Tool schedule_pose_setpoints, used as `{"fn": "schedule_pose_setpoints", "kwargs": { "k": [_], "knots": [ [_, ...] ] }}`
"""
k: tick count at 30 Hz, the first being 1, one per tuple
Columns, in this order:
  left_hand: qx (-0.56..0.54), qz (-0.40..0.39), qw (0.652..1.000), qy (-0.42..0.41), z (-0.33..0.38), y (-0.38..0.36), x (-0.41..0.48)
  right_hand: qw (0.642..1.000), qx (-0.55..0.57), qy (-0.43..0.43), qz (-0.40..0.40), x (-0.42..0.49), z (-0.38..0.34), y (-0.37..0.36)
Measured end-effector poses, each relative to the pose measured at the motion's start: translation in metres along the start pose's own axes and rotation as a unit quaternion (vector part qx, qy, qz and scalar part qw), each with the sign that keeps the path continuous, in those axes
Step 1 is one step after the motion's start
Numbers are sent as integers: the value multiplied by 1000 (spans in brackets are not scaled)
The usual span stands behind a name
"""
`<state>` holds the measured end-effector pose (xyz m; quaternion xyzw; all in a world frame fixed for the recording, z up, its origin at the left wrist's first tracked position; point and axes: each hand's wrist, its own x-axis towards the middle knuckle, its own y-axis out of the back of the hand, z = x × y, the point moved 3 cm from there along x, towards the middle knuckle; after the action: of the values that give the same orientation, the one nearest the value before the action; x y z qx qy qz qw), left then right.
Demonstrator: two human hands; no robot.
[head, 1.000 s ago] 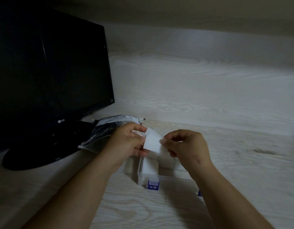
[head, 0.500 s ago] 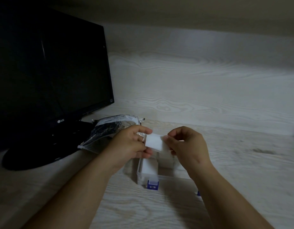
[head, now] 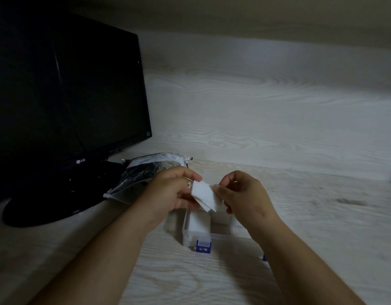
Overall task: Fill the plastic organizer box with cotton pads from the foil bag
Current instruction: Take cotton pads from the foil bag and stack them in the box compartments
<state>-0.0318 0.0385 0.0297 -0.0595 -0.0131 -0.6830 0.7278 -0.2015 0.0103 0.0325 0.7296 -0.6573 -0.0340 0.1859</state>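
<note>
My left hand (head: pixel 171 192) and my right hand (head: pixel 245 194) hold a small stack of white square cotton pads (head: pixel 204 194) between them, just above the clear plastic organizer box (head: pixel 185 235). Each hand pinches one side of the stack, which is tilted. The box has blue latches (head: pixel 203 246) on its near side, and white pads lie in its left compartment (head: pixel 199 225). My right forearm hides the box's right part. The foil bag (head: pixel 144 172) lies on the desk behind my left hand, its mouth towards the box.
A black LG monitor (head: pixel 64 95) on a round black stand (head: pixel 47 203) fills the left side, close to the bag. The pale wood-grain desk (head: pixel 322 216) runs to a back wall of the same material.
The pad stack has turned from lying fairly level between my fingers to tilting down to the right. Both hands stayed almost in place above the box.
</note>
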Motion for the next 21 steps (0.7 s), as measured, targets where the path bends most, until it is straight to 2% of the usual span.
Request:
{"fn": "schedule_pose_setpoints", "kwargs": {
  "k": [2,6,11,13,17,21],
  "knots": [
    [-2,-5,1000,-3,1,0,-1,1000,3,5,-3,-2,-1,-1],
    [122,9,992,-43,1,3,-1,1000,27,10,-8,-2,-2,-3],
    [98,5,995,-37,3,5,-1,997,2,-9,-75,-6,-5,-5],
    [118,-3,993,-25,2,5,-2,995,-21,11,-92,-6,-5,-8],
    [222,7,975,-1,6,11,-3,986,-128,84,-69,-4,-2,-10],
    [182,56,982,14,7,10,-3,979,-147,125,-64,-4,-1,-12]
  ]
}}
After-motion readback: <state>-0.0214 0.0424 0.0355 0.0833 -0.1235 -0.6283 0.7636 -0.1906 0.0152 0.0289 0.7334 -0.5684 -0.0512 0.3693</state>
